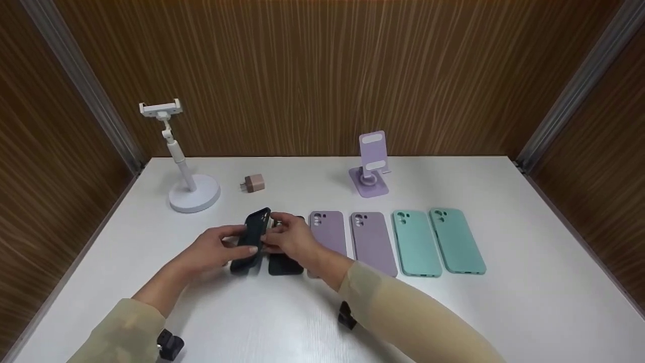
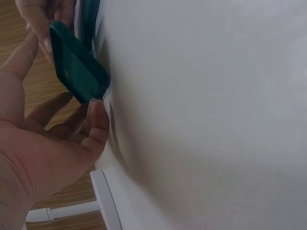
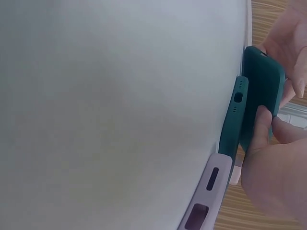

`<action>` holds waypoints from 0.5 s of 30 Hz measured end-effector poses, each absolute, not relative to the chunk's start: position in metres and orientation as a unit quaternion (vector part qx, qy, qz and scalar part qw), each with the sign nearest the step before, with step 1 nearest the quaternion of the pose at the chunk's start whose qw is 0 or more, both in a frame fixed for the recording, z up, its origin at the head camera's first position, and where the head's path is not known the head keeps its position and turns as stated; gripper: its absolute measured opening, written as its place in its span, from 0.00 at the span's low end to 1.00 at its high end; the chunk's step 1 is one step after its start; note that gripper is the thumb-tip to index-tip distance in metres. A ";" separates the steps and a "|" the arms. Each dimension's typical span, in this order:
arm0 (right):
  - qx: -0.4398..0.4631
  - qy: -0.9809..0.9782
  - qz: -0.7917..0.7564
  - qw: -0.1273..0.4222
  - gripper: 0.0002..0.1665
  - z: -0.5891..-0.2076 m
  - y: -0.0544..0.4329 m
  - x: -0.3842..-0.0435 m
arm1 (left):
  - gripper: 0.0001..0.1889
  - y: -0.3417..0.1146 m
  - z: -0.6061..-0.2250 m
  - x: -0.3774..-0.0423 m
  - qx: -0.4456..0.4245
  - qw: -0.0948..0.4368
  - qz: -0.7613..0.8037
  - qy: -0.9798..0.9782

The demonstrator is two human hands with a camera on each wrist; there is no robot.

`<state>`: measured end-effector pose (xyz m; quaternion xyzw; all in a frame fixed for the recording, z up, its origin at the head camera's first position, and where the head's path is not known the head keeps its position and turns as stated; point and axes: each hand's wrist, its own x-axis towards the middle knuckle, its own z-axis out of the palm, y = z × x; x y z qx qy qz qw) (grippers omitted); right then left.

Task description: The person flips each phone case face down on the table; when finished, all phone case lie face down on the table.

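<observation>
A dark phone case [image 1: 250,237], teal-green in both wrist views, is tilted up on edge over the left part of the white table. My left hand [image 1: 211,249] holds its left side, with the thumb across its inner face. On its right edge, the fingertips of my right hand [image 1: 298,241] pinch the case near the top. Its hollow inside faces the left wrist view, where the case [image 2: 79,72] looks empty. Beneath my right hand, a second dark case [image 1: 285,265] lies flat, partly hidden. A purple case [image 1: 326,229] beside it is partly covered by the right wrist.
Another purple case [image 1: 374,244] and two mint-green cases [image 1: 417,244] continue the row rightward. Behind stand a white phone stand [image 1: 195,194], a pinkish plug adapter [image 1: 254,182] and a purple folding stand [image 1: 374,151]. Wood-grain panels [image 1: 312,75] enclose the table's back and sides.
</observation>
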<state>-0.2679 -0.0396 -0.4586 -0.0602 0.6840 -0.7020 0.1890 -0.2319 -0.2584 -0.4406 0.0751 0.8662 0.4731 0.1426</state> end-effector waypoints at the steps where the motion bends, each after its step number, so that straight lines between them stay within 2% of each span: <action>1: -0.061 0.684 -0.701 0.192 0.40 -0.459 -0.039 -0.268 | 0.39 -0.258 -0.440 -0.232 0.076 0.141 0.474 0.866; 15: -0.049 0.670 -0.711 0.206 0.40 -0.461 -0.038 -0.269 | 0.40 -0.252 -0.441 -0.232 0.062 0.143 0.477 0.865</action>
